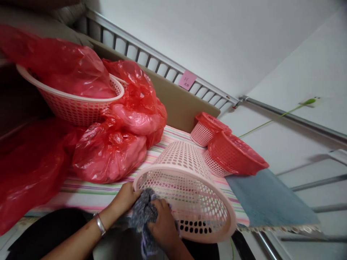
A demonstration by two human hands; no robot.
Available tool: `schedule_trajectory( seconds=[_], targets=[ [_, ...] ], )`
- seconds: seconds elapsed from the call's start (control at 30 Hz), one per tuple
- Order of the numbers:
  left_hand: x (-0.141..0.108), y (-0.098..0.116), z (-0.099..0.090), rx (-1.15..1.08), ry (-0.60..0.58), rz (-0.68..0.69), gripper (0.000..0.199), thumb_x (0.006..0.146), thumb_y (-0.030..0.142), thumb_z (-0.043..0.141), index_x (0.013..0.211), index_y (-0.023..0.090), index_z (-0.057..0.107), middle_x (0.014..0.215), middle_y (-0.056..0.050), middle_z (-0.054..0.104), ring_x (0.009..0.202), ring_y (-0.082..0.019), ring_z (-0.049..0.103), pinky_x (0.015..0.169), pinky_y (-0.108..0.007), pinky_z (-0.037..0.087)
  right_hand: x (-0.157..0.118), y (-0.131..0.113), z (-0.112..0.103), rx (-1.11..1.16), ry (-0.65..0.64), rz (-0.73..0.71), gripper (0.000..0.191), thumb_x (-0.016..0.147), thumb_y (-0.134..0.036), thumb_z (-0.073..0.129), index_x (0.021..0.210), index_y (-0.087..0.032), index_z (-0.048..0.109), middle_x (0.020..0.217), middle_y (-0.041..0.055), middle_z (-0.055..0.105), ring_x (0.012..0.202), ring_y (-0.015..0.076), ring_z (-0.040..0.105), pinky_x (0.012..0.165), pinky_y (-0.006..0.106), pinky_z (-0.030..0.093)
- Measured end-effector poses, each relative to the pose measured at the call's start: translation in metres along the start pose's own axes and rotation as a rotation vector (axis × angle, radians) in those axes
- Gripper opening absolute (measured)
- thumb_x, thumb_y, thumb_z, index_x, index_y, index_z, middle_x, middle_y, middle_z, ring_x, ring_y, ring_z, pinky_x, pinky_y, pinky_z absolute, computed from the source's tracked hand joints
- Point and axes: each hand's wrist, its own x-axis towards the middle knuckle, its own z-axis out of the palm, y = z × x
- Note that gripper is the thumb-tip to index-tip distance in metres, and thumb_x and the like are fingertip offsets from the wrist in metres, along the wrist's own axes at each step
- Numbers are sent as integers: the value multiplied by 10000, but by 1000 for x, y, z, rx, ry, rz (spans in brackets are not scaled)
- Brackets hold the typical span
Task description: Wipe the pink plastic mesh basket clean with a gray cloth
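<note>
A pink perforated basket [187, 157] lies tipped on its side on the striped sheet, its wide mouth facing me. My left hand [127, 198], with a silver bangle on the wrist, is closed on the left part of the basket's rim. Bunched in my right hand [164, 224] is a grey fuzzy cloth [143, 209], pressed near the same part of the rim. The cloth's lower end hangs below the hand. Some of my right fingers are hidden by the cloth.
Red plastic bags [111, 155] with pink contents lie at left, beside a bag-filled basket [70, 104]. Two baskets with red liners [235, 151] stand at right. Behind are a metal bed rail [159, 59] and a pink note [187, 79]. A blue mat [271, 198] covers the right edge.
</note>
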Motion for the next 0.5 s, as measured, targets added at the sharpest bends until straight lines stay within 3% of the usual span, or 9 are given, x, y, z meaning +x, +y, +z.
schedule_trajectory(
  seconds=[0.1,0.27,0.37,0.5],
  targets=[
    [3,5,-11,166,91,137,298,759,365,522,768,118,688,745,-87,739,710,-254,667,629,-281,464,9,-2,-23,24,35,-41,541,512,-117,491,1041,-203,573,1055,64,568,1027,233,522,946,349,390],
    [5,9,-19,258,90,184,285,795,376,487,717,145,634,550,-46,680,523,-196,621,518,-237,410,92,12,-63,-191,334,27,546,629,-180,541,1174,-158,540,1140,106,572,1109,254,493,1000,353,348],
    [2,11,-18,272,91,196,265,803,362,484,747,147,628,550,-42,674,526,-192,616,522,-233,409,139,29,-61,-320,343,97,457,725,-222,526,1177,-167,567,1212,94,572,1191,259,450,1035,362,301],
    [0,15,-17,283,81,190,259,819,332,463,772,143,634,616,-51,682,563,-184,610,541,-231,406,164,51,-42,-339,313,129,367,800,-258,487,1137,-177,608,1210,77,590,1216,256,434,1052,386,259]
  ],
)
